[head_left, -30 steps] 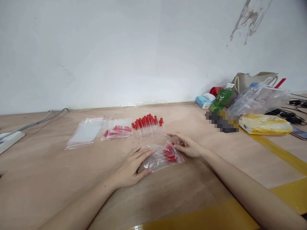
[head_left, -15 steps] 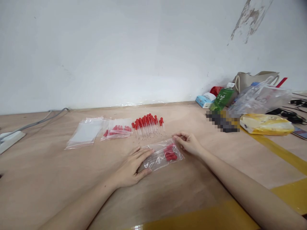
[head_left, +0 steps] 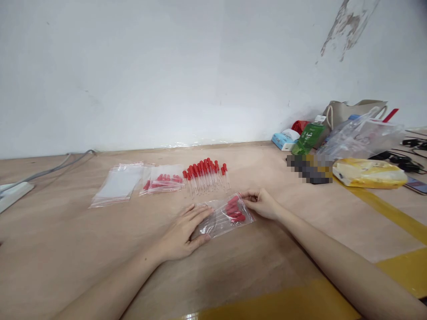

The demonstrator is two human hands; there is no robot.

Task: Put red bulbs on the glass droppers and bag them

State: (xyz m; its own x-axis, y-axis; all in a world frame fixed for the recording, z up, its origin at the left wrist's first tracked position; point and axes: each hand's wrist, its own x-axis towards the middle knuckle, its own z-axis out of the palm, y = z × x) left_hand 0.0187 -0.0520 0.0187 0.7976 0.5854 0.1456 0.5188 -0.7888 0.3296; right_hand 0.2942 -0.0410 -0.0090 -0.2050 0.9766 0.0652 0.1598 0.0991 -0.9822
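Note:
A clear zip bag [head_left: 218, 227] lies flat on the table, with several red-bulbed glass droppers [head_left: 236, 209] inside it, their bulbs towards the right end. My left hand [head_left: 187, 233] rests with fingers spread over the bag's left end, palm down. At the right end, my right hand [head_left: 258, 202] pinches the top corner by the opening between thumb and fingers. Just beyond the bag, a row of loose droppers [head_left: 205, 169] lies with red bulbs pointing away from me and glass tips towards me.
A stack of flat zip bags [head_left: 116, 184] lies at the left, beside filled bags [head_left: 165, 180] of red-bulbed droppers. A cable [head_left: 60, 166] runs to a white power strip [head_left: 15, 195]. At the right stand a green bottle [head_left: 310, 138], a tissue box [head_left: 283, 141] and a yellow packet [head_left: 370, 173].
My right hand has shifted slightly down at the bag's top right corner. The red bulbs inside sit a little further left, more bunched. My left hand stays in place.

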